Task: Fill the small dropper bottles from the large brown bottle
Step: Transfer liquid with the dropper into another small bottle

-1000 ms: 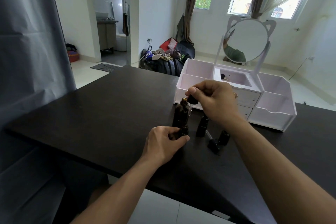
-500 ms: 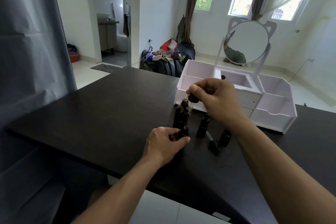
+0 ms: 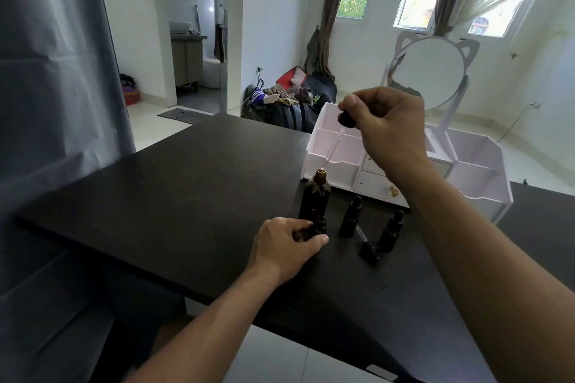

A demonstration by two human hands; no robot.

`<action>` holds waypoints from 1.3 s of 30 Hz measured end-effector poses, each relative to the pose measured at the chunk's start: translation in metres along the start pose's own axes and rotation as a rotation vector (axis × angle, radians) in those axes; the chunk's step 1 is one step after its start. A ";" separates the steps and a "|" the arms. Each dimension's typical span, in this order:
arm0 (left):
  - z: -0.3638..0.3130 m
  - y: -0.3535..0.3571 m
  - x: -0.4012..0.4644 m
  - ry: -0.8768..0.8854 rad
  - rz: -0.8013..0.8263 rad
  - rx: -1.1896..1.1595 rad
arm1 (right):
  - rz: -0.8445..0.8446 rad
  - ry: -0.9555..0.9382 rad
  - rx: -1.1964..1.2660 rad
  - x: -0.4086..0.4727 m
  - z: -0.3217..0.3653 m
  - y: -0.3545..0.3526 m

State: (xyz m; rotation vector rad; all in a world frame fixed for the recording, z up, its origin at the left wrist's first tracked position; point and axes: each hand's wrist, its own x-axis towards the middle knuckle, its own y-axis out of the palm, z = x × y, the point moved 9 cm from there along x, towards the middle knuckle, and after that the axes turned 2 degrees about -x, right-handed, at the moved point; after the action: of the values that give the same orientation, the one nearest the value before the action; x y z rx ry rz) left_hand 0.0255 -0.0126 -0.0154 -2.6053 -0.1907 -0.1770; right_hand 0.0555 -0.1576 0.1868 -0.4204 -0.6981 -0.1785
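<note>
The large brown bottle [image 3: 315, 196] stands open on the dark table [image 3: 186, 196]. My right hand [image 3: 385, 127] pinches the black bulb of a dropper [image 3: 334, 141] above it; the glass tube slants down with its tip just over the bottle's mouth. My left hand [image 3: 287, 246] grips a small open dropper bottle [image 3: 320, 225] standing right in front of the large one. Two capped small bottles, one [image 3: 351, 217] and another [image 3: 390, 232], stand to the right. A loose dropper cap [image 3: 367, 247] lies between them.
A white vanity organiser [image 3: 466, 171] with a cat-ear mirror [image 3: 431, 74] stands just behind the bottles. The table's front edge runs diagonally under my forearms. A grey curtain [image 3: 53, 102] hangs at the left.
My right hand has risen and drawn the dropper up out of the large bottle; its tip now sits at the mouth. My left hand has kept still on the small bottle.
</note>
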 end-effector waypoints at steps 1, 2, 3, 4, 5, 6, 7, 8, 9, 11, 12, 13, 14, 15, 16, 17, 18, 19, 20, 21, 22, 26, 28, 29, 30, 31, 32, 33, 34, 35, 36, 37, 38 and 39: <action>0.000 0.000 0.000 -0.010 0.000 0.002 | 0.012 0.008 -0.010 0.000 -0.004 0.004; 0.000 0.000 0.000 -0.018 0.004 0.008 | 0.029 0.018 -0.020 -0.001 -0.008 0.008; 0.000 0.000 0.000 -0.022 0.009 0.016 | 0.050 0.030 -0.031 -0.002 -0.013 0.013; 0.000 0.000 0.000 -0.023 0.011 0.021 | 0.072 0.046 -0.039 -0.004 -0.018 0.018; -0.001 0.000 0.000 -0.020 0.011 0.022 | 0.094 0.071 -0.037 -0.006 -0.025 0.023; 0.000 0.000 0.000 -0.021 0.012 0.019 | 0.116 0.106 -0.024 -0.008 -0.034 0.029; 0.000 0.001 0.000 -0.026 0.017 0.013 | 0.138 0.143 -0.007 -0.011 -0.041 0.035; 0.001 0.002 0.000 -0.034 0.021 0.004 | 0.156 0.171 0.006 -0.015 -0.049 0.040; 0.001 0.001 -0.001 -0.040 0.021 -0.006 | 0.174 0.190 0.012 -0.018 -0.055 0.045; 0.002 0.001 0.000 -0.040 0.018 -0.018 | 0.215 0.214 0.020 -0.025 -0.065 0.056; 0.002 0.001 -0.001 -0.036 0.018 -0.018 | 0.231 0.220 0.028 -0.028 -0.069 0.060; 0.002 0.001 -0.001 -0.034 0.021 -0.017 | 0.240 0.226 0.030 -0.031 -0.072 0.063; 0.002 0.002 -0.001 -0.033 0.026 -0.017 | 0.243 0.232 0.029 -0.033 -0.075 0.065; 0.003 0.002 -0.001 -0.032 0.029 -0.017 | 0.243 0.235 0.027 -0.035 -0.078 0.066; 0.003 0.002 -0.001 -0.030 0.028 -0.015 | 0.242 0.236 0.027 -0.036 -0.079 0.066; 0.003 0.002 0.000 -0.029 0.028 -0.014 | 0.241 0.237 0.025 -0.038 -0.080 0.066; 0.003 0.002 0.000 -0.030 0.030 -0.014 | 0.240 0.239 0.025 -0.039 -0.080 0.066; 0.002 0.002 0.000 -0.031 0.033 -0.013 | 0.239 0.241 0.025 -0.040 -0.081 0.067; 0.002 0.002 0.000 -0.033 0.033 -0.012 | 0.238 0.241 0.024 -0.040 -0.081 0.066; 0.002 0.002 0.000 -0.032 0.034 -0.011 | 0.235 0.240 0.022 -0.041 -0.081 0.066; 0.002 0.002 0.000 -0.032 0.035 -0.012 | 0.230 0.240 0.022 -0.041 -0.081 0.066; 0.003 0.003 0.000 -0.036 0.044 -0.012 | 0.214 0.234 0.022 -0.041 -0.080 0.065; 0.003 0.003 0.000 -0.035 0.047 -0.007 | 0.207 0.226 0.027 -0.042 -0.080 0.064; 0.003 0.003 0.000 -0.034 0.047 -0.005 | 0.204 0.223 0.027 -0.042 -0.081 0.064; 0.003 0.003 0.000 -0.035 0.046 -0.005 | 0.201 0.221 0.023 -0.042 -0.081 0.064; 0.003 0.003 0.000 -0.035 0.043 -0.007 | 0.200 0.218 0.017 -0.042 -0.081 0.064; 0.004 0.003 0.000 -0.036 0.040 -0.010 | 0.202 0.214 0.007 -0.042 -0.080 0.064; 0.004 0.003 0.000 -0.035 0.038 -0.011 | 0.204 0.207 -0.007 -0.042 -0.079 0.063; 0.004 0.004 0.000 -0.036 0.040 -0.011 | 0.209 0.199 -0.022 -0.042 -0.078 0.064; 0.004 0.004 0.000 -0.036 0.042 -0.011 | 0.217 0.189 -0.037 -0.042 -0.077 0.064; 0.004 0.004 0.000 -0.037 0.044 -0.012 | 0.230 0.181 -0.053 -0.042 -0.075 0.064; 0.004 0.004 0.001 -0.036 0.044 -0.013 | 0.245 0.173 -0.067 -0.041 -0.074 0.065; 0.005 0.004 0.001 -0.037 0.044 -0.015 | 0.260 0.166 -0.077 -0.040 -0.074 0.066; 0.005 0.004 0.001 -0.038 0.046 -0.019 | 0.270 0.161 -0.082 -0.040 -0.074 0.066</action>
State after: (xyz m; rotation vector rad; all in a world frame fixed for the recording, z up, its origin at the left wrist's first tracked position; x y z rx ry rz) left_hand 0.0273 -0.0137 -0.0220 -2.6305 -0.1425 -0.1131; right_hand 0.0883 -0.1287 0.0894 -0.5682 -0.4714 0.0149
